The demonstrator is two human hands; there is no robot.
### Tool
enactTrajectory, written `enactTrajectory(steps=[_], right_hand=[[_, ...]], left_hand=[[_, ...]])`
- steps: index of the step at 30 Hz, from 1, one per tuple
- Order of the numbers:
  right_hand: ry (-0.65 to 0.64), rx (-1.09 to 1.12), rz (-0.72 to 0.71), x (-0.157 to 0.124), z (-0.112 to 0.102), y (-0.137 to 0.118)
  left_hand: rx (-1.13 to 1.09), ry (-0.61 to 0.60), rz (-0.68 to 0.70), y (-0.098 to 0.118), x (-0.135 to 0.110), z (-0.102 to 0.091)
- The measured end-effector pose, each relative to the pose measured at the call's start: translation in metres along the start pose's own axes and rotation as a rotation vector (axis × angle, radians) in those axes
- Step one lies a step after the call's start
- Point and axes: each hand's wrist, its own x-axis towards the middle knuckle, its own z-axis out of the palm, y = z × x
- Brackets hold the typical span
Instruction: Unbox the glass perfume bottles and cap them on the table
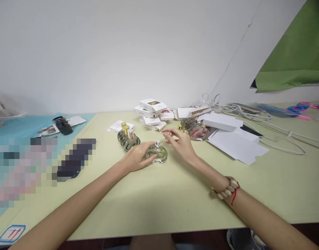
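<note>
A round, flat glass perfume bottle [157,153] with greenish liquid and a bare silver sprayer lies on the pale green table [154,205]. My left hand [137,156] wraps around its left side and grips it. My right hand [180,143] hovers just right of the bottle, fingers pinched on a small clear cap [166,134]. A beaded bracelet with a red thread [227,190] circles my right wrist. Just behind my left hand stand similar green bottles with gold caps [126,138].
Small white boxes [152,113] are stacked at the back centre. Pinkish bottles [197,130] sit right of them beside white cartons and paper sheets [236,146]. White cables [263,119] trail along the right. A teal mat with black items [61,125] lies left.
</note>
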Motion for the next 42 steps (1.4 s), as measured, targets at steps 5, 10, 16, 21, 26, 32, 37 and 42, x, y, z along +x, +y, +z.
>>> enactTrajectory(steps=[5,10,16,21,26,32,37,42], right_hand=[[0.127,0.089,-0.181,-0.003,0.0,-0.03],[-0.137,0.048,-0.348,-0.007,0.009,-0.034],[-0.208,0.185,-0.193,-0.01,0.012,-0.036],[-0.028,0.268,-0.124,-0.01,0.011,-0.039],[0.039,0.115,-0.113,-0.006,0.007,-0.034],[-0.065,-0.064,-0.116,-0.005,0.005,-0.028],[-0.216,0.025,-0.111,-0.002,0.001,-0.021],[-0.228,0.189,-0.019,0.001,-0.001,-0.016]], left_hand=[[-0.011,0.004,-0.003,0.0,0.0,0.001],[-0.017,-0.005,-0.031,-0.001,0.0,0.002],[-0.02,-0.009,-0.043,0.001,0.001,-0.001],[-0.022,-0.032,-0.052,0.003,0.001,-0.001],[-0.034,-0.024,-0.054,0.003,0.001,-0.001],[-0.031,-0.026,-0.053,0.002,0.001,-0.001],[-0.039,-0.03,-0.055,0.003,0.001,-0.003],[-0.029,-0.037,-0.057,0.003,0.001,-0.003]])
